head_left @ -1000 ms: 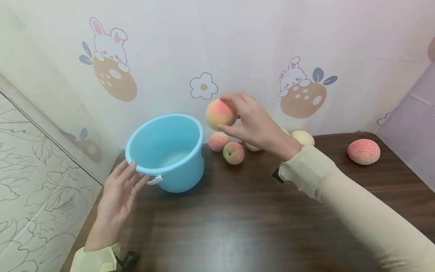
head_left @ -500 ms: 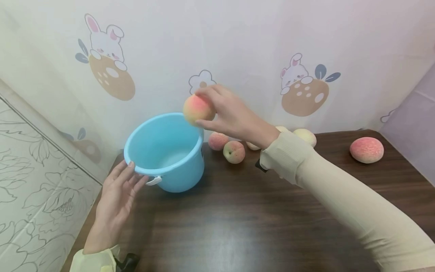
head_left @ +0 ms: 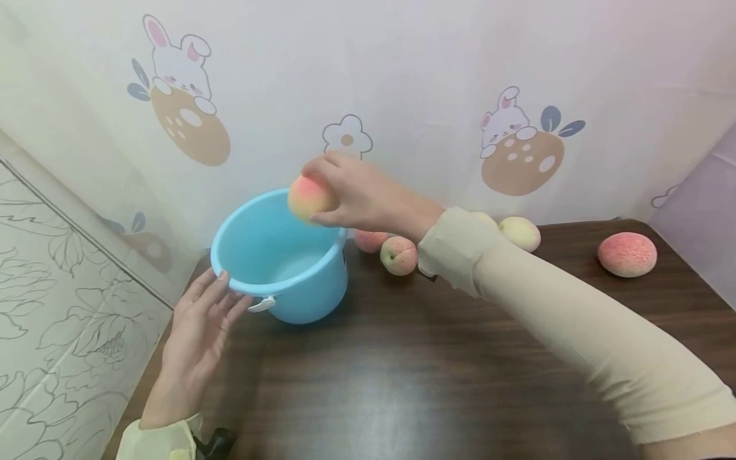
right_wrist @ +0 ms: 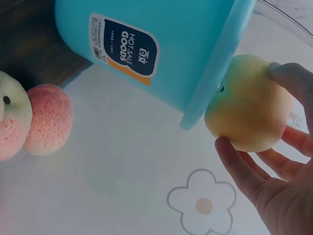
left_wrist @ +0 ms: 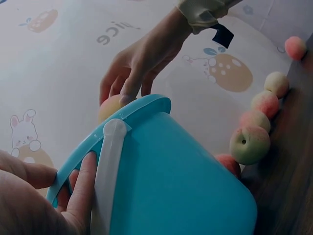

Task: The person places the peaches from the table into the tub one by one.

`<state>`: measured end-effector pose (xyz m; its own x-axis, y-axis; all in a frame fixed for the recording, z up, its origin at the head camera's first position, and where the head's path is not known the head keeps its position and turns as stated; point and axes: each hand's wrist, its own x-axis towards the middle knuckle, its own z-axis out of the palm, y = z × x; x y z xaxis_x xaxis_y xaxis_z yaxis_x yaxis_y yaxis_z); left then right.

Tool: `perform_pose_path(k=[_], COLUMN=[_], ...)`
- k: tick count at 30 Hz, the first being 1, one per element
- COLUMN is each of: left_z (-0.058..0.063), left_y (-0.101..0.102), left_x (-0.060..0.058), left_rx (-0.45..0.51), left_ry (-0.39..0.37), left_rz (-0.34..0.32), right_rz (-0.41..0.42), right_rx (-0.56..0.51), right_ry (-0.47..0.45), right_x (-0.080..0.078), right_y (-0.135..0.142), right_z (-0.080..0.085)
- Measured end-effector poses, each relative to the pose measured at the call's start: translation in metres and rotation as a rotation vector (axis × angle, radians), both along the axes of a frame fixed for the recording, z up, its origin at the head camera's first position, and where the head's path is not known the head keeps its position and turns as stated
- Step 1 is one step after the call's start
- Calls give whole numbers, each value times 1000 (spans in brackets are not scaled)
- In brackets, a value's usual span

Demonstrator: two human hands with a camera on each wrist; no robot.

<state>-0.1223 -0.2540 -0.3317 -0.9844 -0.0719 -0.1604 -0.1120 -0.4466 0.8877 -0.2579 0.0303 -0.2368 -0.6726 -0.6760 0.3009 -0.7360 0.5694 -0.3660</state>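
Note:
A light blue bucket [head_left: 310, 291] stands upright on the table, its inside bare where it shows. My left hand [head_left: 195, 338] holds its rim at the near left, beside the white handle [left_wrist: 108, 171]; some fingers lie outside the wall. Above the bucket's far right rim, my right hand [head_left: 368, 195] grips a yellow-pink peach [head_left: 307, 197] between thumb and fingers. In the right wrist view that peach [right_wrist: 249, 105] is beside the rim. A greenish-pink peach [head_left: 398, 255] and a pink peach [head_left: 370, 240] lie right of the bucket.
A pale peach [head_left: 520, 234] lies behind the right sleeve, and a pink-red peach [head_left: 627, 254] sits farther right on the dark wooden table [head_left: 368, 383]. A rabbit-print curtain [head_left: 414, 76] hangs behind the table, with a white floral panel [head_left: 75, 332] at left.
My right hand has carried the peach leftward, from above the other peaches to over the bucket's rim. The left hand and the bucket have stayed in place.

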Motion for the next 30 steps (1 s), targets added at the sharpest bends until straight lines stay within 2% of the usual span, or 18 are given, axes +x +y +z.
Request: perform_pose_path(k=[7, 11, 19, 24, 30], left_z=[0, -1, -2, -2, -2], left_y=[0, -1, -1, 0, 1], left_x=[-1, -2, 0, 2, 3], left_rx=[-14, -10, -3, 6, 4], left_ry=[5, 9, 16, 8, 1], left_rz=[-15, -1, 8, 6, 14], right_rz=[74, 98, 104, 110, 113], right_rx=[86, 127, 225, 323, 389], right_ry=[-17, -11, 0, 21, 3], right_x=[-7, -11, -16, -17, -18], right_y=[-13, -21, -37, -44, -53], right_z=[-2, -4, -4, -4, -10])
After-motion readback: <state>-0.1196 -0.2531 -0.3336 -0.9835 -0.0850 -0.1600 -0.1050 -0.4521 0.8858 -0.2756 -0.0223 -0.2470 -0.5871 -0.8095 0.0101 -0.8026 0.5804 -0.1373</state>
